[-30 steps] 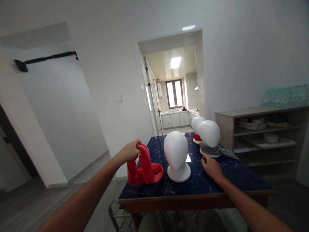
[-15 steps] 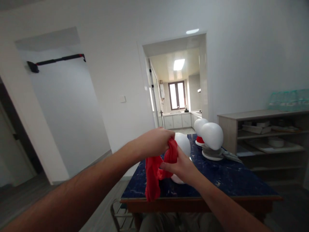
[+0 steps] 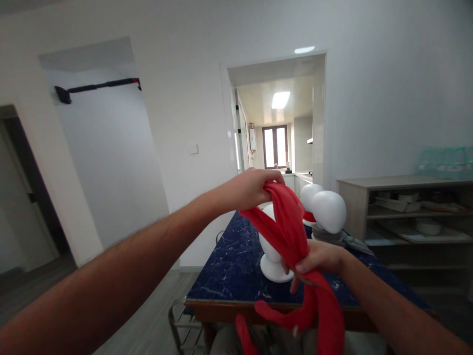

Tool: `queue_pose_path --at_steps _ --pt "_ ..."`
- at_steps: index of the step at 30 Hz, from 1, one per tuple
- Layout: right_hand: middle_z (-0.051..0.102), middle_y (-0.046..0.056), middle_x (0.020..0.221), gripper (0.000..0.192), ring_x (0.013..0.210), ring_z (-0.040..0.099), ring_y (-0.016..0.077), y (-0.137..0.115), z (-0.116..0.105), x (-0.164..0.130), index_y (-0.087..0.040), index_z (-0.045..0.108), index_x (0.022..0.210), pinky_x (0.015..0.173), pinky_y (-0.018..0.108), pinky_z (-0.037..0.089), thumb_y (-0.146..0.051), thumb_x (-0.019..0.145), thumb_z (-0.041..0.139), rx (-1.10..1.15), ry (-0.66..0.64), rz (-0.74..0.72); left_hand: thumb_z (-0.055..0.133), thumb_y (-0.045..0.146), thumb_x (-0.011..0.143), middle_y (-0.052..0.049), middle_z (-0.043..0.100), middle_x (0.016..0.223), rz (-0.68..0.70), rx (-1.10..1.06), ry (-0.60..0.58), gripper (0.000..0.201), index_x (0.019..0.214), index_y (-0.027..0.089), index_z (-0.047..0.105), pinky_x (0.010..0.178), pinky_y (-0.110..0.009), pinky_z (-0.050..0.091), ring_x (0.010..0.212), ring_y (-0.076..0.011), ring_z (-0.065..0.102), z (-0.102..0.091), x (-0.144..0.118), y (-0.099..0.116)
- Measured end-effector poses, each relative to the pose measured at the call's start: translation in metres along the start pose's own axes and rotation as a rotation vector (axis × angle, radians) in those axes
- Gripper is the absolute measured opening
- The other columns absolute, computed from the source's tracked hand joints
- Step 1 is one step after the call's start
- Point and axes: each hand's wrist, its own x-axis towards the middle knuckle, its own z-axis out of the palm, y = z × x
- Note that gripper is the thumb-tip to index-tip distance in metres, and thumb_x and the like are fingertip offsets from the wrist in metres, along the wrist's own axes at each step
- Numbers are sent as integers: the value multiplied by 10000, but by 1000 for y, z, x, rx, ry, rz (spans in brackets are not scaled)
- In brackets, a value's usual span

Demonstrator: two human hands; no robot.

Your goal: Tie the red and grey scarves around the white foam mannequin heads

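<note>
A long red scarf (image 3: 286, 227) is stretched between my hands, its loose ends hanging past the table's front edge. My left hand (image 3: 256, 187) grips it at the top, fingers bent over the cloth. Lower and to the right, my right hand (image 3: 314, 259) pinches it where the strands come together. Directly behind the cloth stands a white mannequin head (image 3: 274, 266) on a round base, its upper part mostly hidden. Farther back on the right are another white head (image 3: 329, 211) with grey cloth (image 3: 353, 242) at its neck and a third head (image 3: 310, 196) with red at its neck.
The heads stand on a dark blue marbled table (image 3: 229, 276) with a wooden edge. A metal-framed stool (image 3: 181, 320) is at its front left corner. An open shelf unit (image 3: 406, 182) with trays and bottles (image 3: 445, 162) stands right. A doorway leads to a kitchen.
My left hand has risen and moved right, while my right hand has shifted right. The red scarf, bunched before, is now drawn out diagonally with its ends lower. The view has turned slightly left.
</note>
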Motion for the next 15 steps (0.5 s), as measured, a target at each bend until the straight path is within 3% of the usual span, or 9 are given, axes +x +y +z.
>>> queue_pose_path --at_steps 3,6,9,12,15 --pt "679 -30 715 296 522 592 93 -19 -33 -39 -137 688 1017 748 367 629 -255 803 855 -73 168 53 613 115 832 -30 772 955 -32 7 34 248 1024 204 743 759 -288 455 844 -170 664 4 -3 -31" --pt "623 -61 611 278 493 556 93 -33 -62 -67 -153 647 982 722 349 621 -276 820 836 -112 215 138 649 107 792 -25 760 910 -38 56 41 233 986 200 739 730 -281 443 813 -170 655 13 -4 -63" --pt "640 -37 650 284 541 588 122 -36 -85 -84 -152 640 968 712 365 623 -307 821 826 -135 252 185 673 94 763 -23 750 906 0 114 21 225 954 196 736 754 -285 443 815 -171 641 26 -3 -97" --pt "641 -10 653 242 557 599 136 -35 -106 -89 -137 654 873 775 414 623 -340 868 785 -149 319 142 641 42 751 -27 744 941 -13 137 45 277 968 184 737 778 -290 444 841 -176 630 39 0 -131" --pt "667 23 738 255 640 624 139 -38 -126 -80 -118 681 880 823 419 608 -359 950 727 -92 647 -9 660 27 766 -28 723 913 -165 81 169 222 939 149 728 793 -300 463 845 -183 620 54 5 -159"
